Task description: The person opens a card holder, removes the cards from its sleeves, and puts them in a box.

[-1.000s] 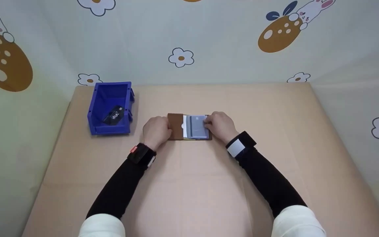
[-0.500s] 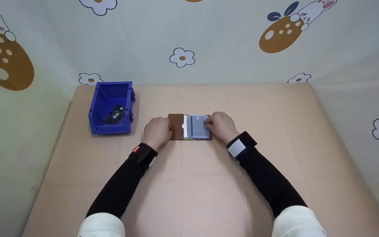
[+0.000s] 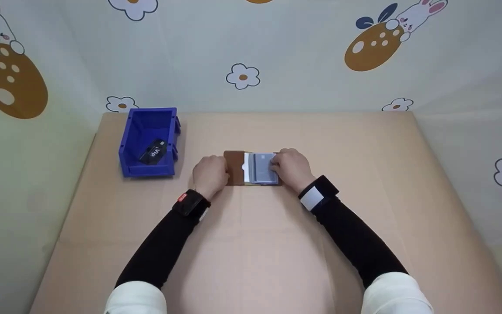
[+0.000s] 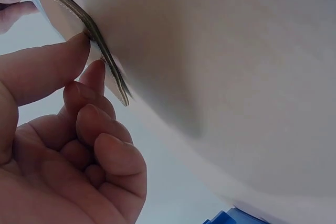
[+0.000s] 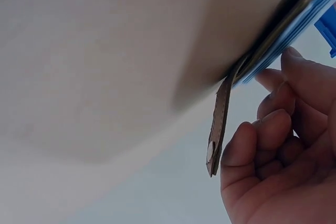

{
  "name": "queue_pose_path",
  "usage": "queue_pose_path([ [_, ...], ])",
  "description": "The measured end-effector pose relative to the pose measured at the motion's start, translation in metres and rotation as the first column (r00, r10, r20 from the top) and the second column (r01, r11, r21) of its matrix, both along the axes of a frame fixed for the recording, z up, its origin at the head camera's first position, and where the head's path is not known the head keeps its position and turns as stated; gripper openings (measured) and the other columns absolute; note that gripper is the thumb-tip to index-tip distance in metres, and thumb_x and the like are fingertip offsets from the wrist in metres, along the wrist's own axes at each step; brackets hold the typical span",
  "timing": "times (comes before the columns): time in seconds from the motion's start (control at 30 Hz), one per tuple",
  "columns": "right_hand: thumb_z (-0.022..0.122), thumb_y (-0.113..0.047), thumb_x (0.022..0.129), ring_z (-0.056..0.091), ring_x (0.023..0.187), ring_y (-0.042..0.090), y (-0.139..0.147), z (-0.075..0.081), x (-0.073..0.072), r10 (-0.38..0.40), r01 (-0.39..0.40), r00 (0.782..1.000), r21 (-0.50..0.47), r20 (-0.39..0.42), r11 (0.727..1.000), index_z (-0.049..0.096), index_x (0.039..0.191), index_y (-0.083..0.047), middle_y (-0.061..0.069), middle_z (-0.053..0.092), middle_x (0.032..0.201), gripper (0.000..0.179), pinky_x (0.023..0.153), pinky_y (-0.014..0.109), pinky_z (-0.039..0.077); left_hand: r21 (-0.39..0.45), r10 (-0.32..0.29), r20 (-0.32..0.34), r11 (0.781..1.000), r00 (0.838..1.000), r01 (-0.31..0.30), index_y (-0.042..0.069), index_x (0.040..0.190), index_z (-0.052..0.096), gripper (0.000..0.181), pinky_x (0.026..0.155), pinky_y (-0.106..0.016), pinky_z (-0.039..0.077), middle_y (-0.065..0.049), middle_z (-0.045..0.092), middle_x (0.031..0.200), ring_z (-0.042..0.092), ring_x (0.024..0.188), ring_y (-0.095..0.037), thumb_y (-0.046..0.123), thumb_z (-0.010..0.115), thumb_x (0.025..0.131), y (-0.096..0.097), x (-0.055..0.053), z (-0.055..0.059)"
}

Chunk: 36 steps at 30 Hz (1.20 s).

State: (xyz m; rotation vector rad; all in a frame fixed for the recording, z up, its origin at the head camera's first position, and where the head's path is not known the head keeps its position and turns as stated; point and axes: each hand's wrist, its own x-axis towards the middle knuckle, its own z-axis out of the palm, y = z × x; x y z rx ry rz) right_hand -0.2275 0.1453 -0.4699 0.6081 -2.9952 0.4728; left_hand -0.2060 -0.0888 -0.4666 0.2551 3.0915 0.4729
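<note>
A brown leather card holder (image 3: 234, 168) lies spread on the table in the head view. Clear plastic card sleeves (image 3: 262, 169) are stacked on its right half, with a white strip showing beside them. My left hand (image 3: 210, 175) pinches the left cover edge between thumb and index finger, the other fingers curled, as the left wrist view shows. At the right side, my right hand (image 3: 293, 169) holds the outer edge of the sleeves with thumb and forefinger. In the right wrist view, a strap with a metal snap (image 5: 217, 135) sticks out from the card holder below the sleeves.
A blue plastic bin (image 3: 148, 170) stands at the back left of the table (image 3: 286, 253). Inside it lies a black card (image 3: 153, 151) marked VIP. Patterned cloth walls rise behind the table and along both sides.
Both hands keep their hold on the card holder and its sleeves. The whole head view has shifted slightly to the right; otherwise the scene looks the same.
</note>
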Motion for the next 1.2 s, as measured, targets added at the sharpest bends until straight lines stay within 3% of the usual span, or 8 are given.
queue_pose_path([
  [0.57, 0.073, -0.013, 0.089, 0.059, 0.079, 0.025, -0.015, 0.001, 0.001, 0.058, -0.058, 0.998, 0.005, -0.01, 0.998, 0.078, 0.088, -0.008, 0.008, 0.064, 0.082, 0.007, 0.07, 0.039, 0.05, 0.043, 0.002, 0.007, 0.999, 1.0, -0.002, 0.006, 0.069, 0.069, 0.014, 0.061, -0.047, 0.053, -0.013, 0.069, 0.08, 0.066, 0.077, -0.033, 0.008, 0.073, 0.082, -0.001, 0.0, -0.001],
  [0.87, 0.073, -0.008, 0.088, 0.063, 0.089, 0.028, -0.023, 0.001, -0.001, 0.106, -0.106, 0.994, -0.025, 0.017, 0.994, 0.078, 0.103, -0.007, 0.012, 0.069, 0.092, 0.016, 0.078, 0.041, 0.051, 0.043, -0.003, 0.02, 0.999, 1.0, 0.002, 0.009, 0.071, 0.072, 0.012, 0.065, -0.046, 0.053, -0.011, 0.07, 0.08, 0.067, 0.08, -0.034, 0.011, 0.074, 0.082, -0.002, 0.0, -0.001],
  [1.2, 0.073, -0.009, 0.088, 0.062, 0.087, 0.027, -0.034, -0.001, -0.004, 0.126, -0.126, 0.992, -0.022, 0.024, 0.992, 0.078, 0.1, -0.008, 0.01, 0.066, 0.088, 0.013, 0.077, 0.039, 0.05, 0.048, 0.008, 0.025, 0.999, 1.0, -0.009, 0.008, 0.074, 0.072, 0.01, 0.066, -0.047, 0.053, -0.011, 0.07, 0.082, 0.067, 0.082, -0.033, 0.01, 0.073, 0.083, -0.001, 0.0, -0.001],
])
